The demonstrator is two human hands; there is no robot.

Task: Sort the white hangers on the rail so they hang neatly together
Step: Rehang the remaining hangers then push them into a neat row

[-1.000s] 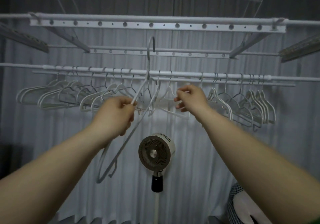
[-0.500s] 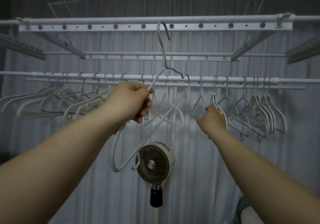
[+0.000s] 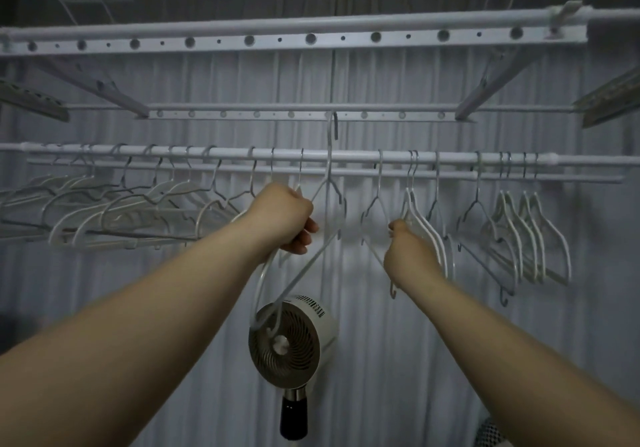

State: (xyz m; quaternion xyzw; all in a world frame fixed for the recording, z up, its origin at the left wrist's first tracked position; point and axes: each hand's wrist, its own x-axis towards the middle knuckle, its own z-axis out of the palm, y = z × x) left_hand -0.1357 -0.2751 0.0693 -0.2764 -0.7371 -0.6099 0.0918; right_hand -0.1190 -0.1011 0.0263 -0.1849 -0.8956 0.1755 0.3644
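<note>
My left hand [image 3: 282, 218] is gripping the loose hanger [image 3: 329, 142] at its shoulder, with the fingers [image 3: 304, 235] curling fully round the white frame. The loose hanger is standing tilted. Its hook is rising above the rail [image 3: 450, 158] to the height of the far perforated bar [image 3: 242, 114], and its lower end is hanging down in front of the fan [image 3: 294, 346]. I cannot tell whether the hook is touching the bar.

My right hand [image 3: 410, 254] is holding the hung hanger [image 3: 380, 183], which is hooked over the rail just right of centre. The back of this hand is facing me, so most of its fingers are hidden. The thumb is pressing at the hanger's right shoulder, and the hand is closing on its frame.

A paired set of hangers [image 3: 420, 225] is hanging just beside my right hand, on its right. Farther right, the right group of hangers [image 3: 526, 235] is hanging close together and nearly parallel. On the left, the left group of hangers [image 3: 121, 204] is fanning out at slanted angles, spaced unevenly along the rail.

A thinner rail [image 3: 519, 177] is running just behind and below the main one. A near perforated bar [image 3: 277, 40] is crossing overhead. A pleated curtain [image 3: 398, 342] is covering the far wall.
</note>
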